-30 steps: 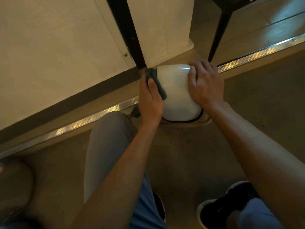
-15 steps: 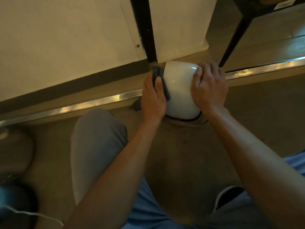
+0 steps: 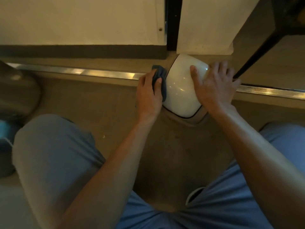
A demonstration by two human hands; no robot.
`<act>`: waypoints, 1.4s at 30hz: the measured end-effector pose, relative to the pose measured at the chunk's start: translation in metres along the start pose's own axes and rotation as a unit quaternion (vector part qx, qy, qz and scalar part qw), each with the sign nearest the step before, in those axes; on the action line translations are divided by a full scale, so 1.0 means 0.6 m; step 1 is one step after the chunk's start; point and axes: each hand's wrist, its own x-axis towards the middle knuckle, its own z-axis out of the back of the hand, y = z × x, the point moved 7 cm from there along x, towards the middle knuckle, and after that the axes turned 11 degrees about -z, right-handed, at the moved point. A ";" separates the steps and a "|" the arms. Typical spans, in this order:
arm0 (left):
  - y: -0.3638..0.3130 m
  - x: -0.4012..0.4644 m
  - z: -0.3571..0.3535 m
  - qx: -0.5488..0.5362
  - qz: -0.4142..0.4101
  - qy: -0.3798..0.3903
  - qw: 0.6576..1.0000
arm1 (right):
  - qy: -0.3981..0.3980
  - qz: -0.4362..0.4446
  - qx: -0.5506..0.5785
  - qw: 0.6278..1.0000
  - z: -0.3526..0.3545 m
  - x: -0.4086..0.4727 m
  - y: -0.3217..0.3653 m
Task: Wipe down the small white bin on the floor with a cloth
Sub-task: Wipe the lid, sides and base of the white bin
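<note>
The cloth [image 3: 159, 80] now sits lower on the bin's [image 3: 179, 90] left side than half a second ago. The left hand [image 3: 149, 95] pinches it there. The right hand [image 3: 214, 86] lies spread on the bin's right side. The bin stands on the floor [image 3: 99, 103] by the metal strip [image 3: 85, 73]; its inside is hidden.
</note>
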 end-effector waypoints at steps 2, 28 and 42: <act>0.006 -0.019 0.015 -0.015 0.027 -0.028 0.999 | 0.004 0.017 -0.008 1.000 0.001 0.008 0.002; -0.071 -0.180 -0.059 0.249 0.023 0.114 0.962 | 0.049 0.051 0.005 0.997 -0.012 0.034 0.003; -0.072 -0.143 -0.043 0.299 0.018 0.153 0.942 | 0.045 0.059 0.002 0.997 -0.013 0.034 0.005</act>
